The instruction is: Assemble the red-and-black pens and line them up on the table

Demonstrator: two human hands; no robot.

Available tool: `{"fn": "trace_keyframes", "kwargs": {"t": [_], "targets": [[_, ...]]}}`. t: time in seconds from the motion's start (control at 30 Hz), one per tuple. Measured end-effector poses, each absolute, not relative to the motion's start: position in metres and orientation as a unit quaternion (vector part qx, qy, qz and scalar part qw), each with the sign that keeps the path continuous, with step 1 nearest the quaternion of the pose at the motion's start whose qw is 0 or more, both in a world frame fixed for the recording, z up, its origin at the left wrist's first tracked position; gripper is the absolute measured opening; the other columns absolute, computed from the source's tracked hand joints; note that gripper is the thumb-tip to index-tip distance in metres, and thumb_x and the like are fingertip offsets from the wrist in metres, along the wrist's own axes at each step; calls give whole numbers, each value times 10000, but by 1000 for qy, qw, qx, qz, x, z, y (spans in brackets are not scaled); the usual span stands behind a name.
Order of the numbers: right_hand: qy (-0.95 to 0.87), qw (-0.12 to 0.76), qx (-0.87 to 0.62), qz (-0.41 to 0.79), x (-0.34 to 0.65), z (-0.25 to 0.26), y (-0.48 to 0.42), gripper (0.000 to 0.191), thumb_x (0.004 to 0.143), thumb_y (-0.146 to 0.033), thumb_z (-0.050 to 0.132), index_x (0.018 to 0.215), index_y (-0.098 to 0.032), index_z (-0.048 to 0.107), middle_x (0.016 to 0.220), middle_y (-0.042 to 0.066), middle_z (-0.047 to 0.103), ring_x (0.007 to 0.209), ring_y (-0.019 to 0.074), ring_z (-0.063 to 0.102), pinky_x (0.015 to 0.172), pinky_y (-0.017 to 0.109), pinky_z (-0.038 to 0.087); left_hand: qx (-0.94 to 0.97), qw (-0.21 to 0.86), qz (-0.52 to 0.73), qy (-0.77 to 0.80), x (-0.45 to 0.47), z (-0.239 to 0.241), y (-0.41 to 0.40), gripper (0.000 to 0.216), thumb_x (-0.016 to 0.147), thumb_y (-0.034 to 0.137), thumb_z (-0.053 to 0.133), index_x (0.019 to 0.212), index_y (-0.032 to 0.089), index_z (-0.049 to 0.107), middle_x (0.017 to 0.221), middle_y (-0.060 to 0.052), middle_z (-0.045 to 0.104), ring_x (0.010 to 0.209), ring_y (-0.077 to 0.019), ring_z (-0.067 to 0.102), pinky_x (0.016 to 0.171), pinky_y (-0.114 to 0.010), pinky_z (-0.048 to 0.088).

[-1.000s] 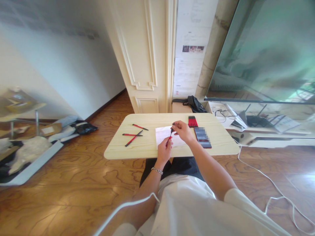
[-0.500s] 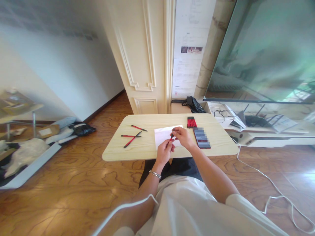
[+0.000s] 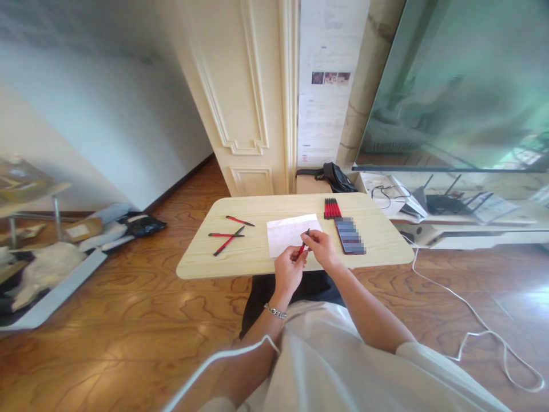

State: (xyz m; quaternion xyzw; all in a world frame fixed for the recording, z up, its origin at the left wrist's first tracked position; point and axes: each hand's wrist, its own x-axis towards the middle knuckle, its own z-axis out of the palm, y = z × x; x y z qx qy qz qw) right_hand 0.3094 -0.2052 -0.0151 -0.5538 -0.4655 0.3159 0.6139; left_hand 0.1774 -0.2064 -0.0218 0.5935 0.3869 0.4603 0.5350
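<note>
Both my hands grip one red and black pen (image 3: pixel 303 245) over the near edge of a pale wooden table (image 3: pixel 377 246). My left hand (image 3: pixel 288 270) is closed round the pen's lower red part. My right hand (image 3: pixel 321 247) pinches its upper black end. Just beyond the hands lies a white sheet of paper (image 3: pixel 285 232). A row of several red and black pens (image 3: pixel 331 209) lies at the table's far side, and a phone (image 3: pixel 349 236) lies right of the paper. Three loose red pens (image 3: pixel 229 232) lie on the table's left part.
A cream panelled door and wall stand behind the table. A low TV stand with a router (image 3: pixel 441 203) and a large screen is at the right. A white cable (image 3: pixel 480 326) trails over the wooden floor. Bags and clutter (image 3: pixel 64 252) lie at the left.
Both hands have drawn back with the pen from over the paper toward the table's near edge. The view has shifted slightly.
</note>
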Motion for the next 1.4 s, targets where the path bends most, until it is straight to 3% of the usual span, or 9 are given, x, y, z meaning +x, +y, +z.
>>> {"fn": "trace_keyframes", "kwargs": {"t": [0.17, 0.27, 0.37, 0.6, 0.67, 0.83, 1.0, 1.2, 1.4], "targets": [[-460, 599, -582, 302, 307, -8, -208, 391, 694, -522, 694, 618, -178, 523, 548, -39, 476, 522, 94, 424, 474, 220, 348, 542, 648, 414, 340, 174, -17, -208, 347, 735, 456, 684, 891, 148, 653, 733, -48, 667, 570, -133, 608, 549, -252, 484], [-441, 614, -511, 410, 308, 2, -213, 387, 771, -553, 600, 826, -170, 627, 745, 28, 626, 624, 122, 534, 524, 232, 420, 474, 748, 366, 286, 172, -12, -210, 387, 762, 470, 658, 935, 124, 653, 768, -74, 669, 567, -126, 603, 531, -245, 471], [-410, 622, -458, 485, 310, 9, -216, 425, 795, -546, 569, 991, -175, 639, 881, 69, 659, 644, 130, 570, 527, 241, 435, 428, 793, 352, 255, 173, -10, -212, 399, 777, 473, 644, 952, 114, 648, 784, -88, 671, 574, -124, 604, 519, -235, 454], [-419, 633, -511, 402, 304, 6, -215, 332, 669, -452, 742, 720, -168, 579, 613, -16, 578, 523, 91, 481, 476, 216, 359, 440, 731, 419, 310, 180, -14, -215, 318, 681, 382, 758, 843, 130, 652, 671, -27, 635, 555, -117, 592, 504, -221, 444], [-419, 632, -516, 399, 303, 7, -216, 332, 667, -456, 741, 748, -173, 587, 607, -25, 566, 526, 92, 477, 470, 213, 353, 437, 735, 416, 308, 180, -14, -216, 319, 685, 391, 753, 840, 128, 656, 687, -34, 642, 570, -120, 598, 532, -234, 467], [-418, 617, -455, 487, 305, 13, -219, 373, 775, -493, 617, 966, -173, 640, 828, 48, 653, 657, 129, 564, 536, 238, 425, 422, 771, 387, 278, 177, -11, -217, 382, 722, 444, 710, 923, 122, 668, 831, -93, 677, 631, -135, 621, 598, -277, 510], [-415, 619, -502, 439, 304, 9, -217, 331, 651, -449, 750, 753, -175, 595, 635, -14, 579, 517, 94, 473, 465, 223, 366, 430, 745, 411, 303, 180, -16, -218, 323, 682, 393, 757, 843, 133, 652, 720, -46, 659, 601, -125, 611, 572, -250, 491], [-419, 615, -456, 488, 303, 11, -220, 394, 767, -506, 621, 970, -169, 642, 812, 48, 650, 658, 128, 563, 541, 233, 431, 427, 767, 393, 274, 178, -13, -218, 359, 742, 430, 697, 914, 118, 659, 810, -85, 673, 634, -132, 618, 604, -270, 506], [-401, 626, -492, 453, 302, 11, -220, 323, 653, -431, 756, 784, -172, 615, 650, -9, 591, 540, 95, 494, 463, 206, 370, 421, 746, 413, 308, 180, -15, -219, 341, 681, 414, 749, 843, 131, 650, 742, -56, 672, 581, -119, 604, 575, -263, 497]]}}
